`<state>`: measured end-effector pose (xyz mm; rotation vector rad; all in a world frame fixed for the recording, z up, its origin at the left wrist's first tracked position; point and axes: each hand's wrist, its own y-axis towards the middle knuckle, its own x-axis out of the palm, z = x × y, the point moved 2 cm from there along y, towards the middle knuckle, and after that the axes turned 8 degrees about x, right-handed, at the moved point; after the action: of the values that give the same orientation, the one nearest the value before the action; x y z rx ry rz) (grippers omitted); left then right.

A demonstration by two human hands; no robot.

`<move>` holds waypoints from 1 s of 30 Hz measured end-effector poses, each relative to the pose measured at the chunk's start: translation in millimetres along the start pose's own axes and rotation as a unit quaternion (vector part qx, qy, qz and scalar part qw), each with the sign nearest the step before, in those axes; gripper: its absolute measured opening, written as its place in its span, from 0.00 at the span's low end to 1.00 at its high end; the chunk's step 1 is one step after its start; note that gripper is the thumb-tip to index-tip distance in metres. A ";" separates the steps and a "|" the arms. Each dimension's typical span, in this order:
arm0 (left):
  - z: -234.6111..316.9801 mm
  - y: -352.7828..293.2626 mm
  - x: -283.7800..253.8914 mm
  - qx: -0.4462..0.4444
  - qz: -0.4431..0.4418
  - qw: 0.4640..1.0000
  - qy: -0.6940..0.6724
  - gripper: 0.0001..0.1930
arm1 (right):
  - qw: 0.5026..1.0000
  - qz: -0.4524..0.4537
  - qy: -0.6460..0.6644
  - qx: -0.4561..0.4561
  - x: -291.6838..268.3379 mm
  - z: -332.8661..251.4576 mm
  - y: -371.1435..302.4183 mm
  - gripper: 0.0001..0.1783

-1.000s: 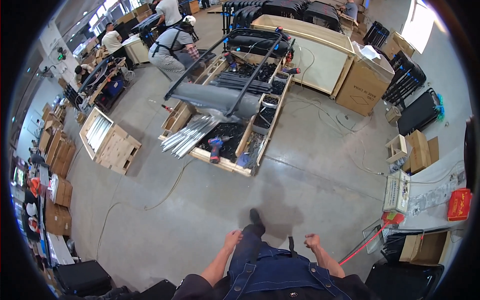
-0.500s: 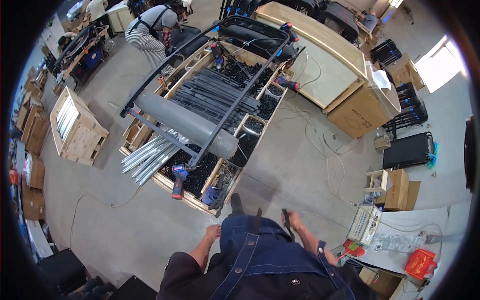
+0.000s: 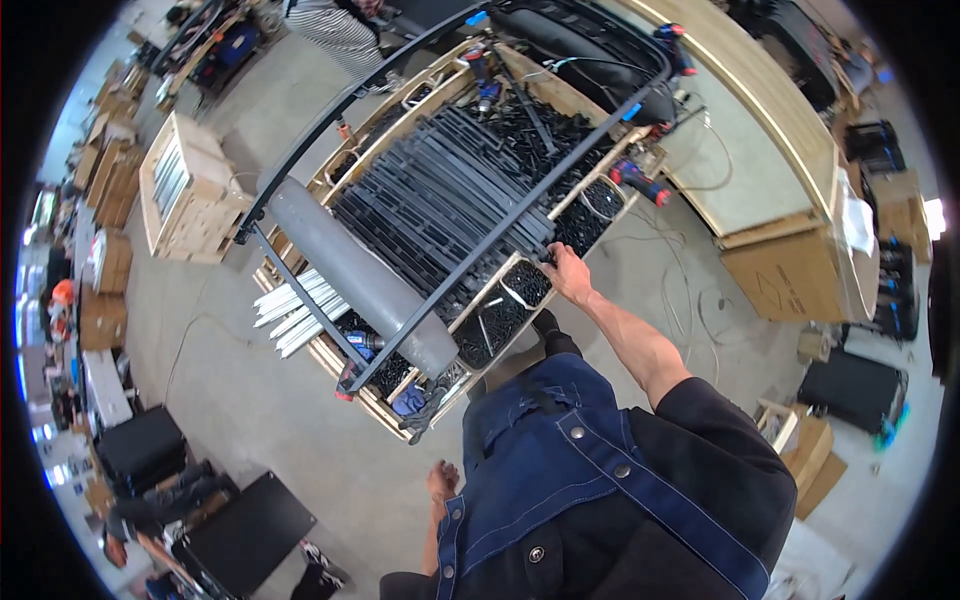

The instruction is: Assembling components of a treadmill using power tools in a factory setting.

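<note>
My right hand (image 3: 568,273) reaches forward to the near edge of a wooden parts crate (image 3: 478,372). Its fingers are bent at the ends of the dark flat metal bars (image 3: 430,195), beside a bin of small black parts (image 3: 527,283); what they grip is too small to make out. Low by my side, my left hand (image 3: 442,480) hangs with curled fingers and nothing visible in it. Across the crate lies a black tubular frame (image 3: 480,245) with a grey padded roll (image 3: 350,270). Bright metal tubes (image 3: 300,305) stick out at the left.
Cordless drivers (image 3: 640,182) rest on the crate's right side, at its far end and under the frame. A large cardboard box (image 3: 775,275) stands to the right, a wooden crate (image 3: 200,200) to the left. Cables cross the floor. Other people are at far left and lower left.
I have turned and come closer to the crate. My right hand has gone from beside my waist, by a dark strap, to the crate's edge. My left hand stays low.
</note>
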<state>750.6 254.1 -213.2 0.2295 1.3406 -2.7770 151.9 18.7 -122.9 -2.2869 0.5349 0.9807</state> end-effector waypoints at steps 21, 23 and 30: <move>32.7 -152.6 249.0 0.020 0.018 0.999 0.047 0.27 | 0.863 -0.468 0.185 0.027 -5.0 -61.8 101.9 0.25; -53.4 -119.3 223.6 -0.144 -0.049 0.962 -0.225 0.28 | 0.863 -0.418 0.282 0.009 3.8 -86.0 63.7 0.23; -53.5 -128.5 276.1 0.042 -0.037 0.998 0.025 0.26 | 0.931 -0.115 0.316 -0.141 -72.5 49.8 3.2 0.19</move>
<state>469.9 381.5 -189.2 0.2606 1.2702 -2.9107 77.5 58.1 -97.4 -2.8469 0.3760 0.1912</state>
